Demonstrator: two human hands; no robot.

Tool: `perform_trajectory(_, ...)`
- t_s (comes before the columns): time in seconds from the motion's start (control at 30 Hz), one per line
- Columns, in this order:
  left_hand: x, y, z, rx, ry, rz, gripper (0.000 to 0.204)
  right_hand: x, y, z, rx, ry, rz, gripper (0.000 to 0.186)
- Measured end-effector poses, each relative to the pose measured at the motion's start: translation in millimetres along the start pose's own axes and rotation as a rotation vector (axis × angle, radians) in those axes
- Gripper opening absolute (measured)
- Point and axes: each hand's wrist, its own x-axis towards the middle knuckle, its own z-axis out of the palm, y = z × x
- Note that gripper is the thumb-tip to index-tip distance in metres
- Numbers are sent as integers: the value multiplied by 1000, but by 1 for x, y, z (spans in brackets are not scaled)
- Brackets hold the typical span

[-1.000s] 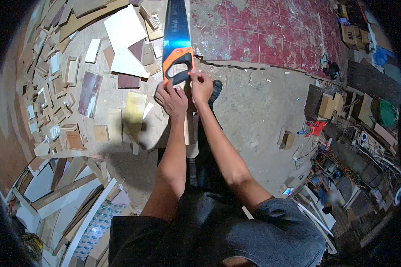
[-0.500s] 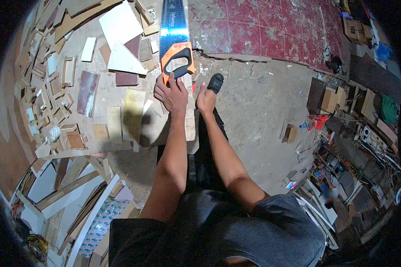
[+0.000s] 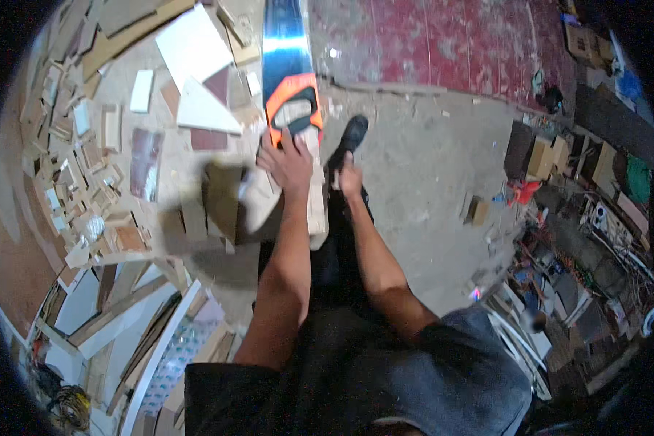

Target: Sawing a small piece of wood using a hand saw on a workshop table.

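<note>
Left hand (image 3: 287, 163), frame centre-top: forearm straight out, palm down, fingers spread flat on pale rough-sawn wood block (image 3: 314, 200). Right hand (image 3: 347, 176) just beside, curled against block's right edge; grip unclear. Handsaw (image 3: 291, 69) directly above: orange-and-black plastic handle touching fingertips, shiny blade running to top edge. Offcuts (image 3: 196, 102) scattered upper left, dusty concrete floor (image 3: 421, 167).

Bare concrete floor (image 3: 429, 182) lies open to the right of the right hand (image 3: 347, 176). Left of the left hand (image 3: 287, 163), wood offcuts (image 3: 94, 182) crowd the floor; ahead, the handsaw (image 3: 289, 80) blocks the way.
</note>
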Motion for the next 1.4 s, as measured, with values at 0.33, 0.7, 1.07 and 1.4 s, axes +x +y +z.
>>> perform_trajectory(0.33,4,3,-2,-61,38,-32,38,-38,-85,-81,164,-202,-95,82)
perform_trajectory(0.7,7,-14,-25,119,-24,50,46,-117,-195,-144,166,-402,-180,78)
perform_trajectory(1.07,16,-14,-64,-7,-53,84,50,-117,-169,-182,307,-489,-31,73)
perform_trajectory(1.4,-46,45,-184,-1250,-436,-12,21,-147,-177,-171,169,-540,-90,72)
